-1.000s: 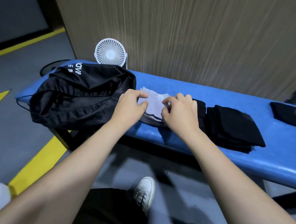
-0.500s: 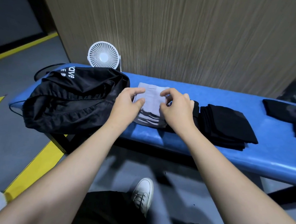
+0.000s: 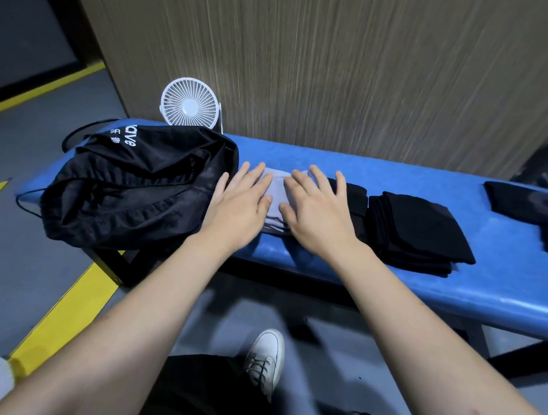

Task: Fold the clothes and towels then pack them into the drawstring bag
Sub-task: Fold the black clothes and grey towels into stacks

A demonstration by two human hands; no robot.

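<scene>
A white desk fan [image 3: 191,103] stands at upper left of the frame, behind the black drawstring bag [image 3: 133,186], which lies slumped at the left end of the blue padded bench [image 3: 502,285]. A stack of folded black garments [image 3: 420,230] sits right of centre; more dark cloth [image 3: 535,207] lies at the right edge. Your hands cover most of the folded grey cloth [image 3: 277,191] at frame centre, just right of the bag. The bag is smooth and creased; the bench cover is matte. Your left hand [image 3: 239,205] and right hand [image 3: 319,210] rest flat on the cloth, fingers straight and spread, with the cloth showing between them.
</scene>
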